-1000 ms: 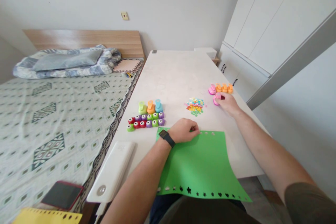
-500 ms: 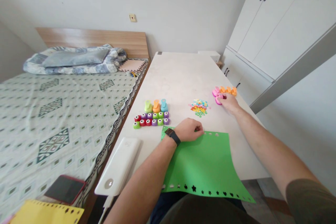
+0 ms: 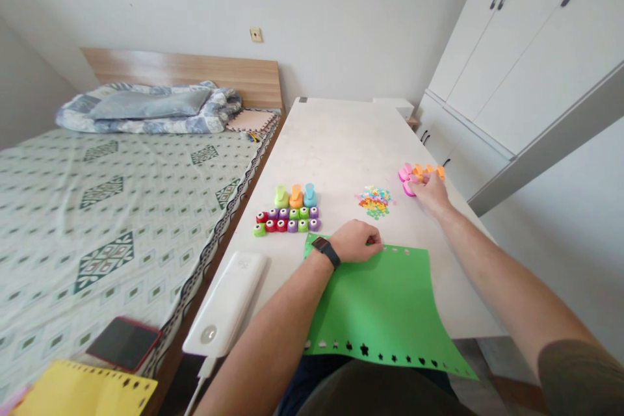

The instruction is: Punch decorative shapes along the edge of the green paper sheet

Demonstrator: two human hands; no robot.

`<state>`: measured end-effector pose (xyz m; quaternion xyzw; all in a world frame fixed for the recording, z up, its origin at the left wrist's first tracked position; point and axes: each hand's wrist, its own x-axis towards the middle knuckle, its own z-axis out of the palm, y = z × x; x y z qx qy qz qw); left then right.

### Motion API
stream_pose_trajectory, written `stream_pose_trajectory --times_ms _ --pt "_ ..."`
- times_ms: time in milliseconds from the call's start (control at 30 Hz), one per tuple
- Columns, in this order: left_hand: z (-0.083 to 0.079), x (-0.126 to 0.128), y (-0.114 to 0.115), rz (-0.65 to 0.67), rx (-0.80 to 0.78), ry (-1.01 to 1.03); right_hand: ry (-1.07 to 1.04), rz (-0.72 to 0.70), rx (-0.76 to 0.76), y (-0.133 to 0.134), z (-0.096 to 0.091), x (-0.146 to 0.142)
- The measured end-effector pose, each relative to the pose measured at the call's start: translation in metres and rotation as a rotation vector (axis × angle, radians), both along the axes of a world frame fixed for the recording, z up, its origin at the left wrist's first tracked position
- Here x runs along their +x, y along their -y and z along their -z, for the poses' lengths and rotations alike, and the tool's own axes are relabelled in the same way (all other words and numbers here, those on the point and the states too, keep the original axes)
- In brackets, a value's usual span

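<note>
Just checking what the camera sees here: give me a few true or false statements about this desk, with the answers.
The left hand rests on the top edge of the green paper. True.
The right hand rests on the green paper. False: it is at the pink and orange paper punches.
The watch is on the left wrist. True.
The phone lies on the table. False: it lies on the bed.

The right hand (image 3: pixel 429 195) covers part of the pink and orange craft punches (image 3: pixel 418 171); far left of that hand, the picture's bottom edge cuts off a yellow sheet (image 3: pixel 88 390).
</note>
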<state>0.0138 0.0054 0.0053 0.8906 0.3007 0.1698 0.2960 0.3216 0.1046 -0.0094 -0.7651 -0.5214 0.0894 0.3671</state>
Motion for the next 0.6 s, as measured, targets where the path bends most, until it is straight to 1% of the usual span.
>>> stream_pose_trajectory --times_ms 67,100,133,200,300,400,533,600 --pt "0.002 0.001 0.000 -0.003 0.009 0.002 0.026 -0.003 0.091 0.001 -0.007 -0.009" --pt "0.003 0.001 0.000 -0.005 0.013 0.004 0.039 -0.031 0.126 0.001 -0.012 -0.017" --pt "0.004 0.001 0.000 -0.006 0.016 0.006 0.047 -0.082 0.143 0.001 -0.018 -0.026" --pt "0.005 0.001 0.000 -0.008 0.020 0.009 0.055 -0.230 0.139 0.001 -0.030 -0.050" --pt "0.005 0.001 0.000 -0.008 0.027 0.016 0.058 -0.483 0.089 0.003 -0.051 -0.100" --pt "0.003 0.001 0.001 -0.001 0.029 0.018 0.091 -0.723 0.059 0.004 -0.067 -0.158" --pt "0.001 0.000 0.001 0.000 0.013 -0.009 0.276 -0.920 0.031 -0.005 -0.077 -0.235" --pt "-0.001 0.001 0.002 -0.009 0.005 -0.023 0.386 -0.960 -0.008 -0.012 -0.078 -0.270"
